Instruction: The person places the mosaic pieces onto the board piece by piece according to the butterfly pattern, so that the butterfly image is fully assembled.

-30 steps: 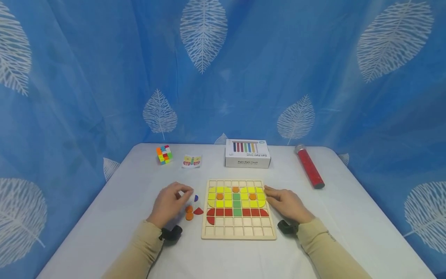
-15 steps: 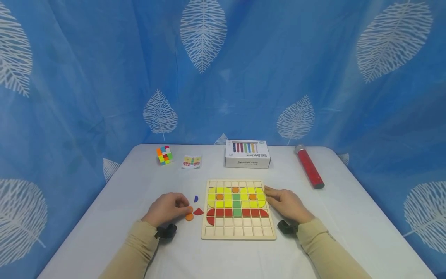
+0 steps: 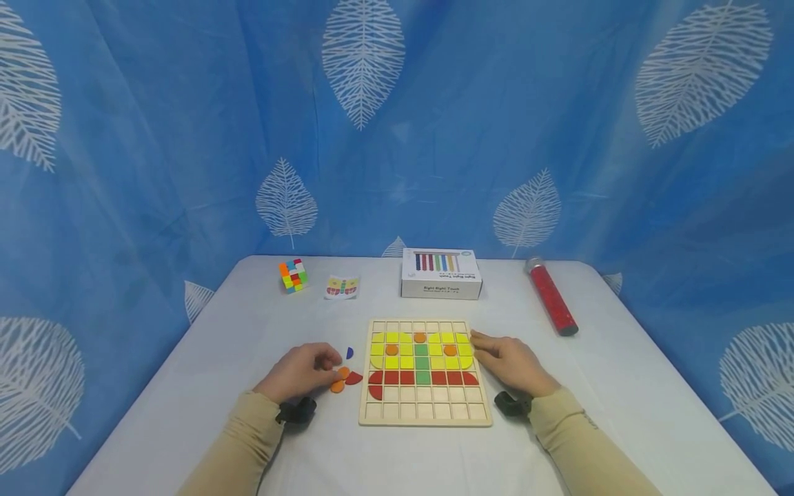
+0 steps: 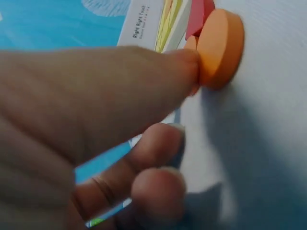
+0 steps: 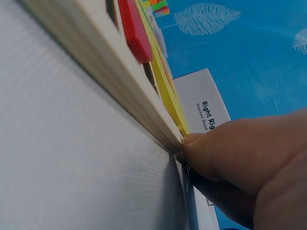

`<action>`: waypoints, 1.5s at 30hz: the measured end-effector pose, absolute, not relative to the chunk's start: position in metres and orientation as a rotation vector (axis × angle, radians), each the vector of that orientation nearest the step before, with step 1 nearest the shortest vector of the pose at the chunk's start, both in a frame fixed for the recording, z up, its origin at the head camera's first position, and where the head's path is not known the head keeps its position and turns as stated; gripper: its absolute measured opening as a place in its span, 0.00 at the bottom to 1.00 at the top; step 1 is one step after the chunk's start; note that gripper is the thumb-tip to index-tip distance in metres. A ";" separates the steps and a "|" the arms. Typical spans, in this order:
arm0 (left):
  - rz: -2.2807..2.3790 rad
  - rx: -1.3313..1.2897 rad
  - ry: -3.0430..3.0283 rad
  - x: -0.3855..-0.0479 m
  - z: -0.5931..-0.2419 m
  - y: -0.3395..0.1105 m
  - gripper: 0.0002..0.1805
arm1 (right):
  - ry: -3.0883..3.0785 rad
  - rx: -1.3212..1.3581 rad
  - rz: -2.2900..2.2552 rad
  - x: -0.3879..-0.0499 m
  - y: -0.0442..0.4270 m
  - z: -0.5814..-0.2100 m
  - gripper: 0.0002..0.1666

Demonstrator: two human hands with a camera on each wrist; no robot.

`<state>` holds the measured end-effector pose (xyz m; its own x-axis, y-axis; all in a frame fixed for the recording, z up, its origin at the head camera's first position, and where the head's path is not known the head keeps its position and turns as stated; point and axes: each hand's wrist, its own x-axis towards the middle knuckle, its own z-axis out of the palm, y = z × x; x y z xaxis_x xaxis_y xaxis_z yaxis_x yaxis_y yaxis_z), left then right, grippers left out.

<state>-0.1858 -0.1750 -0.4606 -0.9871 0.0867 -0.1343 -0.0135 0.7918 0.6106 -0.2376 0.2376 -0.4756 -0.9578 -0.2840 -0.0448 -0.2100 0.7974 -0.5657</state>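
Note:
Left of a wooden grid board [image 3: 425, 413], my left hand [image 3: 294, 372] reaches its thumb to two orange discs. The farther disc [image 3: 343, 373] lies at the thumb tip; the nearer disc [image 3: 337, 387] is right beside it. In the left wrist view the straight thumb [image 4: 120, 91] touches the orange pieces, while the other fingers sit apart, loosely bent. A red quarter-round piece [image 3: 353, 378] lies against the farther disc, and a blue half-round piece [image 3: 350, 353] lies beyond. My right hand [image 3: 511, 364] rests extended fingers at the board's right edge, its thumb touching the rim.
Yellow, orange, green and red pieces fill several board cells. Behind stand a puzzle cube [image 3: 293, 276], a butterfly-like pattern card [image 3: 342, 287], a white box [image 3: 441, 274] and a red tube with a silver end [image 3: 552, 298]. A blue leaf-print curtain [image 3: 397, 172] surrounds the table.
My left hand has come down nearer onto the orange discs. The farther disc has slid slightly right and now meets the red piece. My right hand keeps its place.

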 end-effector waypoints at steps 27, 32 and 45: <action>1.078 0.586 2.810 -0.167 -0.459 -0.100 0.03 | 2.866 -0.395 -0.877 -0.239 0.238 -0.474 0.30; 1.008 0.577 2.836 -0.168 -0.466 -0.098 0.03 | 2.839 -0.382 -0.902 -0.238 0.237 -0.475 0.30; 0.886 0.335 3.087 -0.169 -0.454 -0.119 0.04 | 2.843 -0.370 -0.890 -0.238 0.236 -0.475 0.31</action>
